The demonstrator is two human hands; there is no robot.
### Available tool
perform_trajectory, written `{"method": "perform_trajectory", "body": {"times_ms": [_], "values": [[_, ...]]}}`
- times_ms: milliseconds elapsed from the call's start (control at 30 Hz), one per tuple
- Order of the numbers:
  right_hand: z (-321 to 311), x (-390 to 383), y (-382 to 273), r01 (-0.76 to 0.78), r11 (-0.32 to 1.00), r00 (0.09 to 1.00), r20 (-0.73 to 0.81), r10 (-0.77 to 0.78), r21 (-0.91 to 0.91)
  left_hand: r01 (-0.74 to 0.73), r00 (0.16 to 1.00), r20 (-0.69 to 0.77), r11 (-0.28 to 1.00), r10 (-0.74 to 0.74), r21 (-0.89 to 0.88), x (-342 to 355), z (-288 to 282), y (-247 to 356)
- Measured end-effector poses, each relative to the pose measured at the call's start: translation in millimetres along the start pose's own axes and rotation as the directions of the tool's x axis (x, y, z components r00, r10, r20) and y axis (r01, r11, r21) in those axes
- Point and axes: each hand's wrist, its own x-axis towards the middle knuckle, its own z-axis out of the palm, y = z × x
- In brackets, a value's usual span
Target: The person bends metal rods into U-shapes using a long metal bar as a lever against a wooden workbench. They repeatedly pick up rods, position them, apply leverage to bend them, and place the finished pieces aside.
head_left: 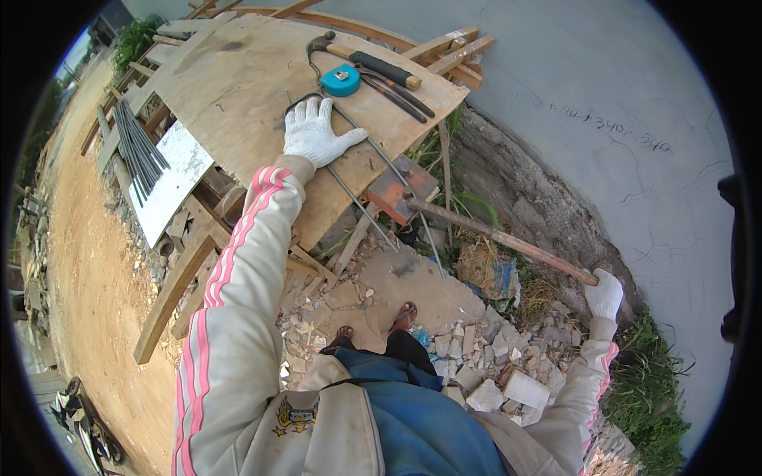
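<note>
My left hand point(317, 135), in a white knitted glove, lies flat with fingers spread on a thin steel rod point(355, 195) bent into a U. The rod's two legs run toward me past the edge of the plywood tabletop point(238, 71). One leg crosses a rusty orange bending plate point(387, 200) with upright studs at the table's near right corner. From that plate a long rusty lever bar point(508, 240) reaches to the right. Around its far end, my gloved right hand point(605, 295) is closed. The bar's working end partly hides the rod at the studs.
Beyond my left hand lie a teal tape measure point(341, 80), a claw hammer point(373, 63) and long-handled pincers point(397, 95). Cut steel rods point(136, 151) rest on a white board point(176, 182) at left. Rubble point(476, 357) surrounds my feet; a grey wall point(635, 103) stands right.
</note>
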Motion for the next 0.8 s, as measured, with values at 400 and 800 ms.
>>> {"method": "perform_trajectory", "body": {"times_ms": [400,800], "values": [[-51.1,-221.1,-88.7,-0.383,0.919,0.919,0.061,0.389,-0.09,-0.041,0.993,-0.116,0.996,0.031,-0.084,1.2,15.5,-6.0],[-60.9,-272.7,-135.9,-0.499,0.856,0.861,0.031,0.507,-0.135,-0.048,0.989,-0.144,0.997,0.038,-0.068,-0.6,17.0,-4.5]]}}
